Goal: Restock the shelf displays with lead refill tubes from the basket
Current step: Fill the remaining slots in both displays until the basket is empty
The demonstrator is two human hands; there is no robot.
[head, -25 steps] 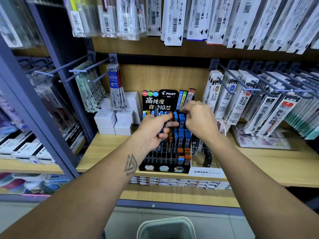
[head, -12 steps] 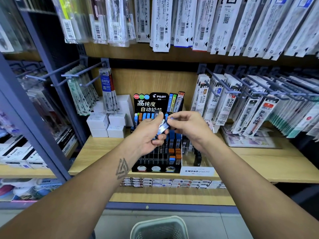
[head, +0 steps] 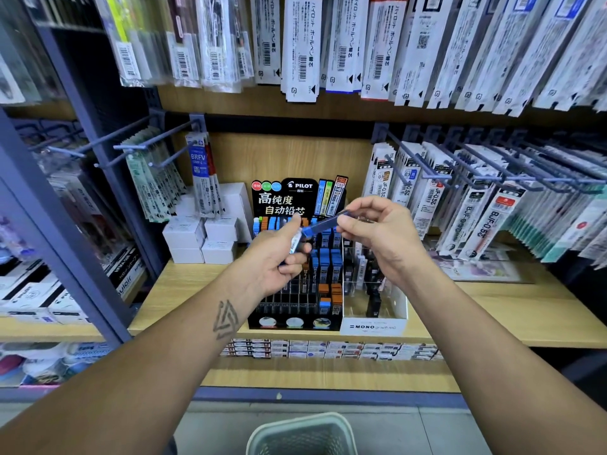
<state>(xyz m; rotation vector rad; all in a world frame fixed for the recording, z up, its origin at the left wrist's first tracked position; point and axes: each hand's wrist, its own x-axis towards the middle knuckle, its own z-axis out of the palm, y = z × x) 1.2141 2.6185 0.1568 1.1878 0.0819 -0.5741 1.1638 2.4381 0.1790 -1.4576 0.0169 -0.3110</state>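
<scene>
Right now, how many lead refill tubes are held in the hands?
2 visible: a blue-capped tube pinched by the right hand, another tube in the left hand. More may be hidden.

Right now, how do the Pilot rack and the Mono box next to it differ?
The Pilot rack is black and opaque with a tall printed header card; the Mono box is clear with a low white label. The Pilot rack holds blue and orange capped tubes in stepped rows; the Mono box holds a few dark tubes. Both stand side by side on the wooden shelf, partly behind the hands.
</scene>
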